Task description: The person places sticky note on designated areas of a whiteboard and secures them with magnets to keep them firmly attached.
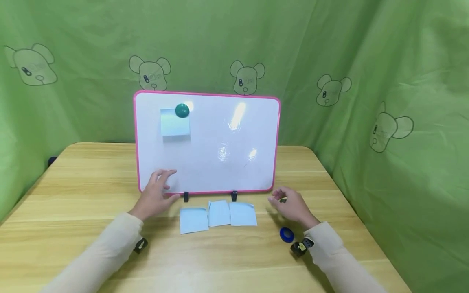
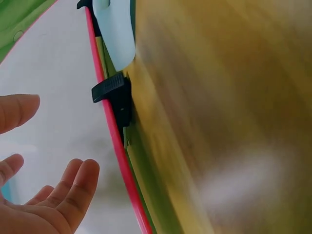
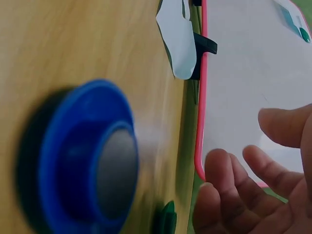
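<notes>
Had left hand (image 1: pixel 155 195) loosely spread, right hand (image 1: pixel 291 205) bent, thumb apart — found three blue notes (image 1: pixel 219 214) between, likely for easy reach — spotted fourth note (image 1: pixel 172 125) beyond left fingers, apparently pinned by green magnet (image 1: pixel 182 110).

Whiteboard (image 1: pixel 209 150) with pink rim, standing on its long edge at the centre of the frame, lower edge in two black clips (image 1: pixel 186 197). In its upper left, a square pale blue note (image 1: pixel 174 125) beneath a domed green magnet (image 1: pixel 182 110) at the note's upper right corner. At lower centre, three similar loose notes (image 1: pixel 193 221) side by side, upper edges curling. At lower right, a round blue magnet (image 1: pixel 287 235), lying flat, grey face exposed.
</notes>
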The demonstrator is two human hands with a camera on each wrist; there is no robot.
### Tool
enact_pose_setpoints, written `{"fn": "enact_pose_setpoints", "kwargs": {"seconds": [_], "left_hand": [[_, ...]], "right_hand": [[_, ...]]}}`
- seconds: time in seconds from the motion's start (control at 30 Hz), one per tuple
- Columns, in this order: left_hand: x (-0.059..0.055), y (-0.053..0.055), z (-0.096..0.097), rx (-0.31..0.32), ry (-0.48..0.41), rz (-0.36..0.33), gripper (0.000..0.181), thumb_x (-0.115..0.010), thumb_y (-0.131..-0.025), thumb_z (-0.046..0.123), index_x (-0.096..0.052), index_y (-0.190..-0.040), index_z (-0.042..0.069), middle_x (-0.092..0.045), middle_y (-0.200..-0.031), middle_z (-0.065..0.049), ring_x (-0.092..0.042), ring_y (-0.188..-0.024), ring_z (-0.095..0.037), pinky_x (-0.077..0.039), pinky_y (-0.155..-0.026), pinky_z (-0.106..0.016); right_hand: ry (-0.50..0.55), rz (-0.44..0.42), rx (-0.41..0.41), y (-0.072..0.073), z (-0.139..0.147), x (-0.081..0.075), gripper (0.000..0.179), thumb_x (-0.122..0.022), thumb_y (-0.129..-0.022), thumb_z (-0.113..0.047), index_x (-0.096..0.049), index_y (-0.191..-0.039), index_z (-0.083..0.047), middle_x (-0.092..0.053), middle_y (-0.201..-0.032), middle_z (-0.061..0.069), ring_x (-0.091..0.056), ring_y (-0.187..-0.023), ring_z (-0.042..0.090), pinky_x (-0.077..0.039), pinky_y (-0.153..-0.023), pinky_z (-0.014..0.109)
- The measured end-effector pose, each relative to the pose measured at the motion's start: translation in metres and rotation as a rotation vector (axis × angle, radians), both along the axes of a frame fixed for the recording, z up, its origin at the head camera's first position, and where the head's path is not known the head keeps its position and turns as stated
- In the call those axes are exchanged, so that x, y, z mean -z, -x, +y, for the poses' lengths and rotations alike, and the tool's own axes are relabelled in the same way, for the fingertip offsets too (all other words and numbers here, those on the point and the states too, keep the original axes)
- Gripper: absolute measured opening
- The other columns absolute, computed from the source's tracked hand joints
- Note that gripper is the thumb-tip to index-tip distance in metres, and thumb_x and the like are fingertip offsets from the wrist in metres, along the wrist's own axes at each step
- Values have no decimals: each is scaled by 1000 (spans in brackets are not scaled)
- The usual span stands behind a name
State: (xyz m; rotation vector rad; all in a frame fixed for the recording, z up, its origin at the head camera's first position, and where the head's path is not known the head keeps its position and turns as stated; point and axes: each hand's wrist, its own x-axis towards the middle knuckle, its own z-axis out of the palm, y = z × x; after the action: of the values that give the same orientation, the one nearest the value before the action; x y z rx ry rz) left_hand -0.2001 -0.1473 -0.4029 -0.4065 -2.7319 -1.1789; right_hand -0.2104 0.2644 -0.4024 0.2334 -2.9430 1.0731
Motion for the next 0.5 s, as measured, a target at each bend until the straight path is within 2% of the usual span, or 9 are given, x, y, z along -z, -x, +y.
{"fn": "enact_pose_setpoints", "kwargs": {"seconds": [0.1,0.27,0.37,0.5], "left_hand": [[3,-1,2,15,6,-12,73,-75,-84,13,-37,-147,14,-29,-144,-21,-60,-103,-33,-56,-82,-47],[6,-1,3,32,26,-25,75,-75,-84,14,-36,-148,14,-31,-143,-23,-60,-100,-31,-56,-81,-46],[8,-1,3,47,34,-52,76,-75,-84,14,-35,-148,14,-33,-141,-22,-59,-102,-33,-56,-80,-46],[10,-2,4,63,36,-80,77,-76,-84,15,-34,-149,15,-34,-141,-21,-59,-105,-34,-55,-81,-46]], "right_hand": [[-34,0,-40,-4,3,-1,22,-65,-93,-24,-63,-103,-5,-63,-93,5,-59,-88,23,-52,-77,37],[-70,-32,-81,-10,8,-3,15,-68,-91,-21,-62,-92,-8,-61,-85,2,-55,-79,19,-49,-71,35],[-88,-71,-91,-13,11,-2,16,-71,-89,-20,-60,-86,-10,-59,-81,1,-55,-75,18,-48,-71,35],[-95,-124,-112,-14,14,0,19,-74,-86,-20,-58,-85,-10,-59,-82,2,-56,-71,17,-49,-71,34]]}}
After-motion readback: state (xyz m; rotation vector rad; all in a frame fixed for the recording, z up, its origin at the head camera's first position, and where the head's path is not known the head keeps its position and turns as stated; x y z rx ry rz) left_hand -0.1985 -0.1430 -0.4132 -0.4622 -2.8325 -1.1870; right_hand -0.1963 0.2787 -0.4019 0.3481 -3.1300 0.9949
